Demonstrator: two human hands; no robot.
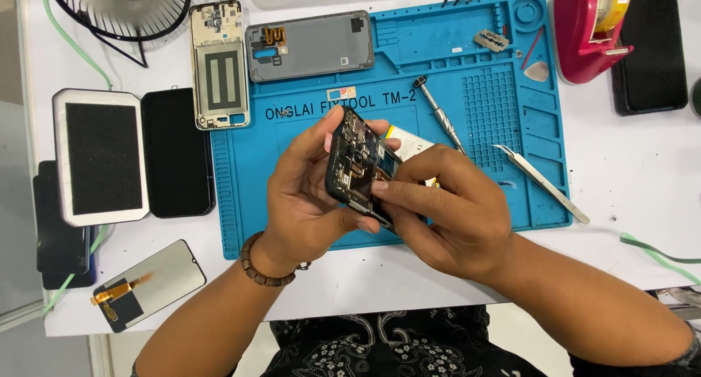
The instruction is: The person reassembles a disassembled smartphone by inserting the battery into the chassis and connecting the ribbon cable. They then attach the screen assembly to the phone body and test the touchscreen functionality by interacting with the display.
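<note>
My left hand wraps around the opened phone body, fingers curled behind it and thumb across its upper edge, holding it tilted above the blue repair mat. My right hand closes on its lower right edge, fingertips pinched against the frame and the exposed boards. I judge it light and stiff along the frame, but fragile inside: bare circuit boards and thin connectors that would not take pressure. The rim is the place to hold it, and my fingers keep mostly to it.

A beaded bracelet sits on my left wrist. Near my left elbow a loose display panel with an orange flex cable lies on the white table. Just behind my hands a white-and-yellow flat part, perhaps a battery, lies on the mat, partly hidden. A screwdriver and tweezers lie to the right, apart from each other.

Further off, the mat's moulded compartments hold little that I can make out: a small metal bracket, a pale pick, a red stick. A grey back cover lies across the mat's top left corner, and a phone mid-frame beside it. To the left stand a white pad with a dark face and a black slab. A red tape dispenser and a fan lie farthest.
</note>
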